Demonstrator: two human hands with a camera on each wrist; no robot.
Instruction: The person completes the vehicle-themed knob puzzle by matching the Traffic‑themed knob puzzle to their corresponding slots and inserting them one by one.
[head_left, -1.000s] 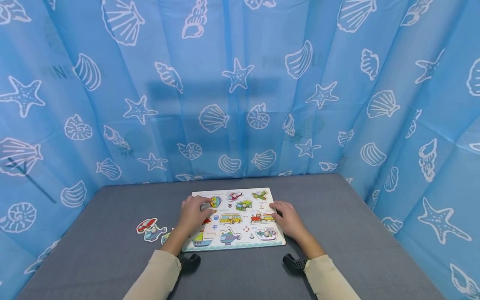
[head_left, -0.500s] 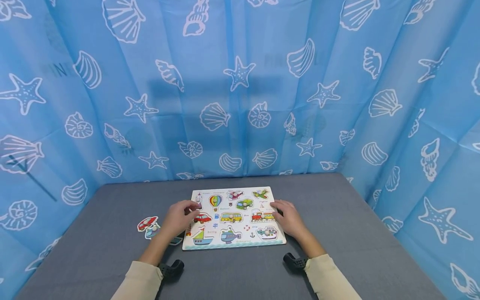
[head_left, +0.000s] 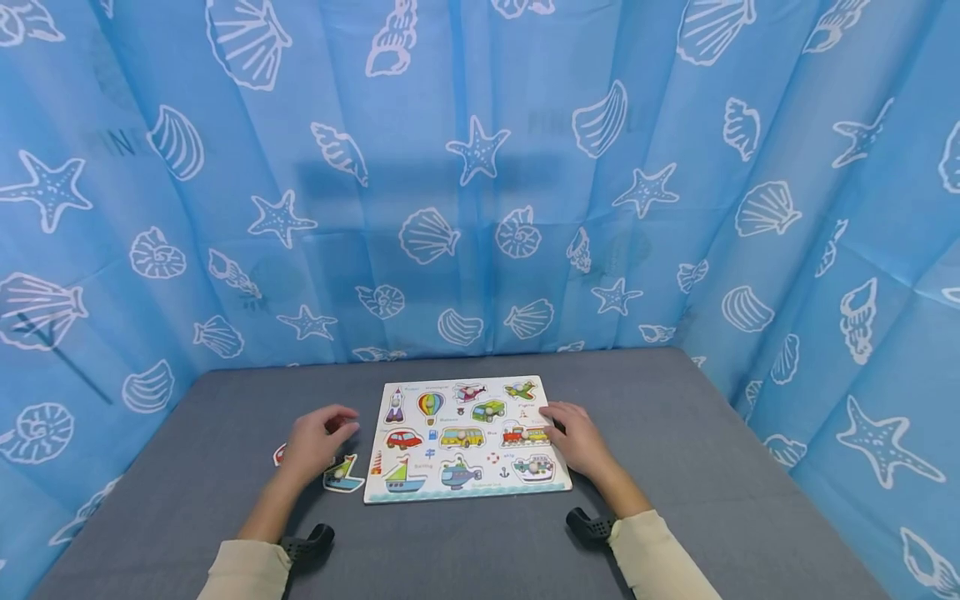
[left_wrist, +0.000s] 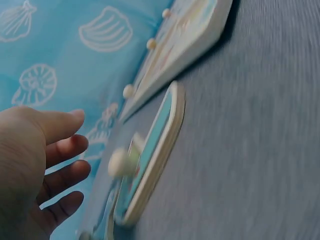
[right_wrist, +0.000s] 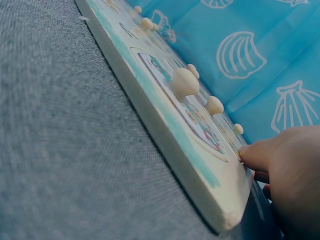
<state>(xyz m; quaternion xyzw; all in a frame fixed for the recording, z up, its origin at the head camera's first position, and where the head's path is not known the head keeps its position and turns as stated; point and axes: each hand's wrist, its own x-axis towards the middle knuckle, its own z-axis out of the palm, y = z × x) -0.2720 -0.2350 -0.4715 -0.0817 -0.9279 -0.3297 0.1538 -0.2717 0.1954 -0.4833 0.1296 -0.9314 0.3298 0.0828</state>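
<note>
A wooden knob puzzle board (head_left: 525,488) with vehicle pictures lies on the grey table. My left hand (head_left: 311,442) hovers left of it, thumb and fingers apart, holding nothing. Just beside that hand lies a loose sailboat puzzle piece (head_left: 343,479); the left wrist view shows its round knob (left_wrist: 120,162) near the fingers without contact. A red loose piece (head_left: 279,454) is mostly hidden behind the left hand. My right hand (head_left: 577,437) holds the board's right edge. In the right wrist view its thumb (right_wrist: 252,154) touches the top face while the other fingers sit by the edge.
Several knobbed pieces sit in the board, among them a rocket (head_left: 395,405), a balloon (head_left: 431,406) and a ship (head_left: 534,468). A blue curtain (head_left: 480,275) with shell prints hangs behind the table (head_left: 465,550) and along its sides.
My left hand has moved left, from over the board's left side to above the loose pieces, uncovering the rocket and the car. The right hand stays at the board's edge.
</note>
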